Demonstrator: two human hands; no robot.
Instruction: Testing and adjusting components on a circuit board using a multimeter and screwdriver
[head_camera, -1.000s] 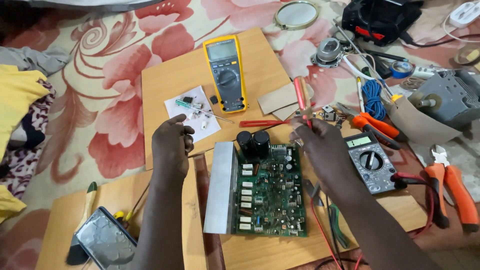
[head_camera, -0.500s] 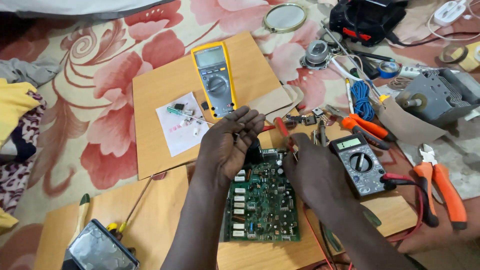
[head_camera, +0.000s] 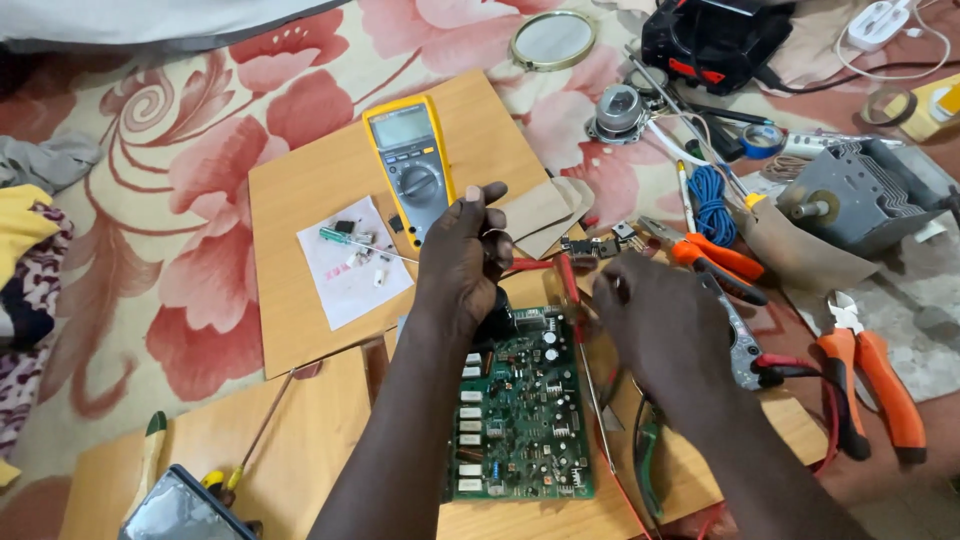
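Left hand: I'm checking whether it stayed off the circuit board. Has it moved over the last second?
Yes. The left hand has moved from the bare wooden board left of the green circuit board to that board's top edge, beside the yellow multimeter.

Around 1 green circuit board: 2 hands, 1 yellow multimeter, 2 orange-handled pliers, 1 round mirror.

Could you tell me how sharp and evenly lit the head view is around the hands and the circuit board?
Head view: soft, even light with only faint shadows; the green circuit board is sharp, the left hand fairly crisp, the right hand slightly motion-blurred; no strong glare on the yellow multimeter; mild wide-angle stretching at the edges.
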